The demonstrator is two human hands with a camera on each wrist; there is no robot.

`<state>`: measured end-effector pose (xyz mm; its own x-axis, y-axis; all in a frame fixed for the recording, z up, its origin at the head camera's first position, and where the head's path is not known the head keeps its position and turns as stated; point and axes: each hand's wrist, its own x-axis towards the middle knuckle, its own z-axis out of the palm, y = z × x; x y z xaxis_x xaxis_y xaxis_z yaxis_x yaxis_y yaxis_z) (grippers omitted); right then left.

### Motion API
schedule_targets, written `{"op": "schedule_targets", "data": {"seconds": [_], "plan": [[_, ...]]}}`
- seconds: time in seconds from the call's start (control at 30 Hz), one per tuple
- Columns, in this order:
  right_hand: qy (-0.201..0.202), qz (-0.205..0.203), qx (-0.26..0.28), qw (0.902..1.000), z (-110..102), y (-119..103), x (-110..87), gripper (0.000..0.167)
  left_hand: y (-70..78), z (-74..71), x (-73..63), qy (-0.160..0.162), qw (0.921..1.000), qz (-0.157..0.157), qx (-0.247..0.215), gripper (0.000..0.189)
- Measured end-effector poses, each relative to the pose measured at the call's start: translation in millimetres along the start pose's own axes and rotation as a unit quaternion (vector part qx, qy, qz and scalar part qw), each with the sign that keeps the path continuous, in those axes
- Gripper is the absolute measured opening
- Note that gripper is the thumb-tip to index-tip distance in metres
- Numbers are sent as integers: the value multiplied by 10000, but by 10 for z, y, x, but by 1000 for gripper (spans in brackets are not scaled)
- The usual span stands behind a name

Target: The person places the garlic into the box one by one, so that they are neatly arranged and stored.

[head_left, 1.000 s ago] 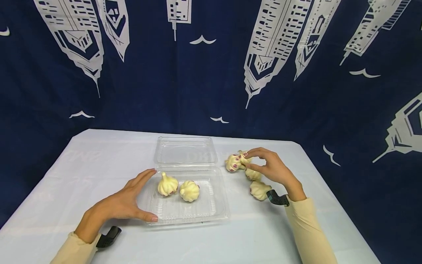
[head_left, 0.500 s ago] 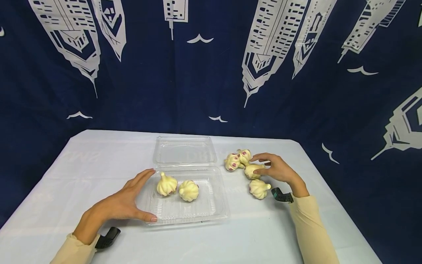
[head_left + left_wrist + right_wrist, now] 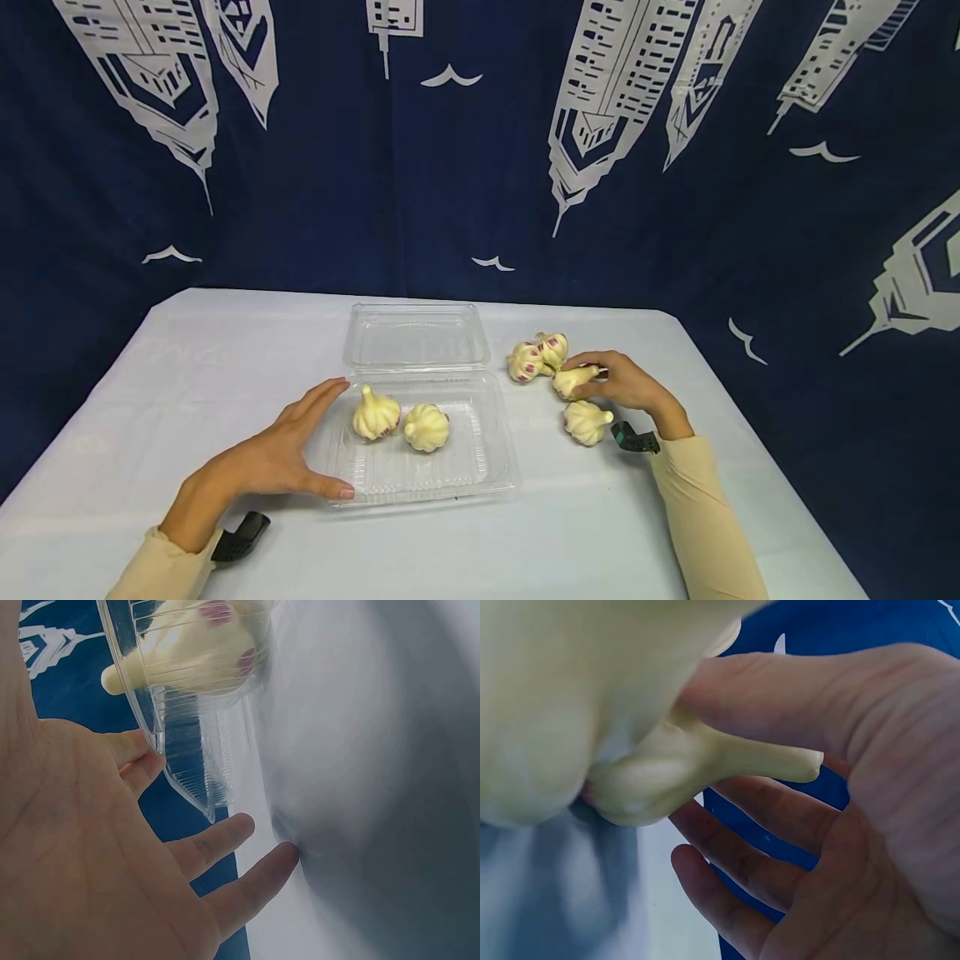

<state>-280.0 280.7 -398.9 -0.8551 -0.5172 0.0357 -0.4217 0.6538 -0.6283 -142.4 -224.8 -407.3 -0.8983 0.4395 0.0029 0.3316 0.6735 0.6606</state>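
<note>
My right hand (image 3: 632,388) has its thumb and fingers around a pale garlic bulb (image 3: 570,383), which still rests on the table. The bulb's stem points into the palm in the right wrist view. Just in front of it lies another garlic bulb (image 3: 586,423). My left hand (image 3: 266,458) is spread with straight fingers along the left edge of a clear plastic clamshell box (image 3: 472,450), touching its rim. Inside the box, towards the left, sit a garlic bulb (image 3: 374,413) with its stem up and a second garlic bulb (image 3: 427,428).
Behind the box its clear lid (image 3: 416,337) lies folded back. Two purple-streaked garlic bulbs, one nearer (image 3: 526,362) and one farther (image 3: 552,348), touch each other beyond my right hand. A dark blue printed curtain (image 3: 330,167) hangs behind the white table (image 3: 495,550).
My right hand has left the farther purple-streaked bulb, drawn back towards me, and closed its fingers around the nearer pale bulb. My left hand stays at the box edge.
</note>
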Motion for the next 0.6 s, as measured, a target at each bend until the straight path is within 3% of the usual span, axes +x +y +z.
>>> {"op": "schedule_targets", "data": {"seconds": [0.6], "plan": [[227, 7, -130, 9997, -28, -98, -13, 32, 6, -5, 3, -36, 10000, -40, -5, 134]]}}
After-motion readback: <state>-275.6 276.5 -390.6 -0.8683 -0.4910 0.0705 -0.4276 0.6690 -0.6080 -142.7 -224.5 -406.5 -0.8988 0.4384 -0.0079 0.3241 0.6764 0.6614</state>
